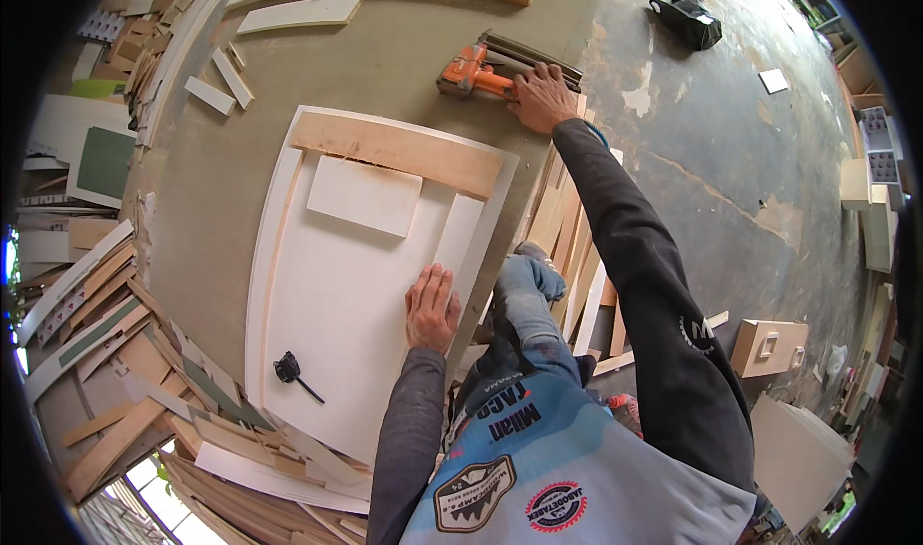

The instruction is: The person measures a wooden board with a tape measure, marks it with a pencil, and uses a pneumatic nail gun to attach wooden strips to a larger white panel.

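At one o'clock, right hand [546, 98] meets nailer [492, 82], finger closure unclear; left hand [433, 311], fingers slightly spread, rests on panel [336, 295]: likely tool-handling, calling for firm grip.

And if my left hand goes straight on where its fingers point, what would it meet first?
Your left hand would probably meet the white strip first, directly ahead; whether they already touch is unclear. Beyond that lies the tan wooden crosspiece.

A nail gun [471, 72] and piled boards [120, 439] (some white) show a woodworking shop.
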### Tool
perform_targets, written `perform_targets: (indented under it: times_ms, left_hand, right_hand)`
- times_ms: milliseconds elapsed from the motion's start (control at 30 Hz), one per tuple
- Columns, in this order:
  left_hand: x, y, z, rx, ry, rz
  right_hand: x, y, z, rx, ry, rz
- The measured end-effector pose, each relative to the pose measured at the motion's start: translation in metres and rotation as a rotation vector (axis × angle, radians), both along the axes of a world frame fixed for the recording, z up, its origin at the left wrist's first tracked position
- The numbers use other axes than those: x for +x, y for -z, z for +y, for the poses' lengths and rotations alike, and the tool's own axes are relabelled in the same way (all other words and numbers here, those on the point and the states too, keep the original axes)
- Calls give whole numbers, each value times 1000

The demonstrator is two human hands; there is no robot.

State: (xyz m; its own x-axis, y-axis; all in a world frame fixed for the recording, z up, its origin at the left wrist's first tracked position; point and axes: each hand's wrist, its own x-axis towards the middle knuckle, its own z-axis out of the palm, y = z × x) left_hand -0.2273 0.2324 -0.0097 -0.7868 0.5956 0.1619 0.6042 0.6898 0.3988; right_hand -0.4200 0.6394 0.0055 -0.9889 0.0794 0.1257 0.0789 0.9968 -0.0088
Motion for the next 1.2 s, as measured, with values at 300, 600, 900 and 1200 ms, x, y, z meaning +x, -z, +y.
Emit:
perform_targets:
  times_ms: [300,600,900,1200]
  left_hand:
    - [2,-1,-3,1,1,42]
    - [5,-5,1,-8,-28,12]
    - [4,0,-2,-10,-26,30]
    - [4,-3,0,-1,-36,49]
  right_hand:
    - [4,-8,-3,-289,68,-14]
    - [141,-63,7,-816,214,-117]
    - [188,-96,-58,-1731,282,-450]
    - [171,-106,-88,-1623,235,-630]
